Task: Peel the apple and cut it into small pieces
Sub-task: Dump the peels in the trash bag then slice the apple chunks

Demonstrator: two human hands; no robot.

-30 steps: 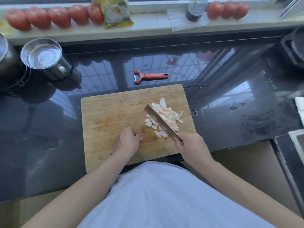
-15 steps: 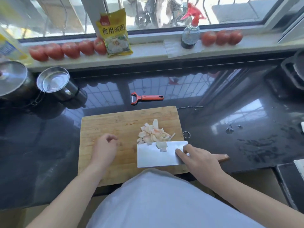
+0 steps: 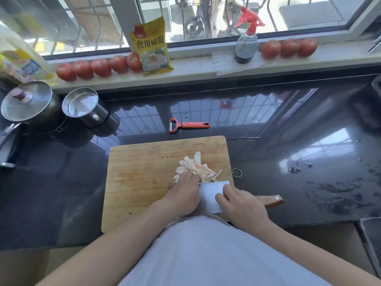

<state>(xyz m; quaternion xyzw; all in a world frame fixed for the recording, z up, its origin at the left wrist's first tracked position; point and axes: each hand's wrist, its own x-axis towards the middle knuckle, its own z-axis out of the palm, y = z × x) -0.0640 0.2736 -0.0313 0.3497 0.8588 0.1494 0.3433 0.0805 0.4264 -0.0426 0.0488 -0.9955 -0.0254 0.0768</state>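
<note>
- Apple (image 3: 196, 169): peeled and already cut, a loose heap of pale pieces on the far right part of the board (image 3: 140, 178).
- Cleaver (image 3: 213, 195): lies flat on the board, just this side of the heap, handle pointing right off the board edge.
- Right hand (image 3: 243, 205): rests on the blade, fingers fairly straight and pressing it flat; not wrapped round the handle.
- Left hand (image 3: 184, 193): fingers curled at the near edge of the heap, touching pieces. Cannot tell whether it pinches any or only rakes.
- Step, as judged: gathering pieces onto the flat blade to lift them off. Cutting looks about finished.
- To do it well: keep the blade's edge down against the wood so pieces ride up, not under. Sweep toward the blade in short pulls, fingertips clear of the edge.
- Risk: the blade is only pressed, so it may skid; strays near the board's right rim could drop onto the counter (image 3: 309, 182).
- Peeler (image 3: 188, 125): beyond the board, untouched.
</note>
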